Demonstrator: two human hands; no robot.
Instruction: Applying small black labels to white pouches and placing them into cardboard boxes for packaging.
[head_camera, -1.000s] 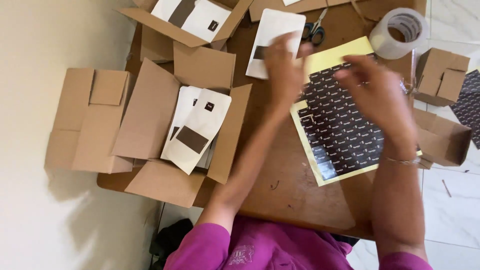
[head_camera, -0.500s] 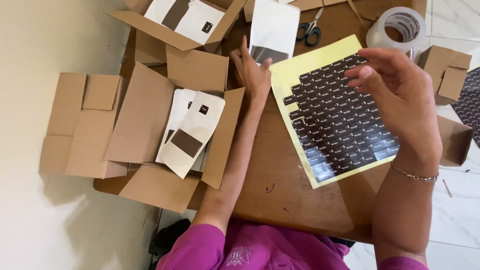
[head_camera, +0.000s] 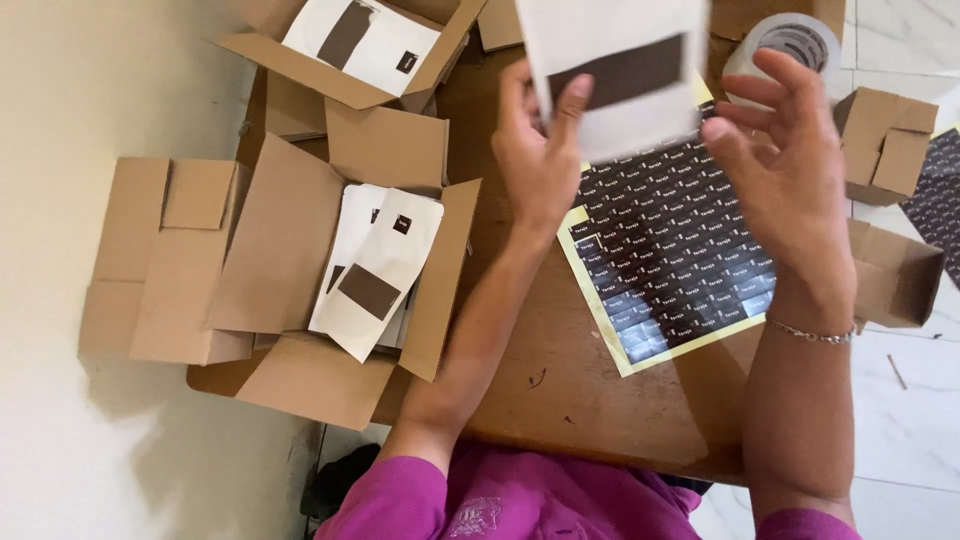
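Nearest, a wooden table (head_camera: 560, 400) carries a yellow-backed sheet of small black stickers (head_camera: 665, 260) lying flat at about 1 o'clock from the table's near edge. Above it, the left hand (head_camera: 535, 160) pinches a white pouch with a dark band (head_camera: 615, 75), thumb on its front, holding it up at 12 o'clock. The right hand (head_camera: 785, 165), at 2 o'clock, is spread, fingers apart, touching nothing, just beside the pouch. At 9 o'clock an open cardboard box (head_camera: 300, 270) holds more pouches. Farther, at 1 o'clock, stands a tape roll (head_camera: 790, 45).
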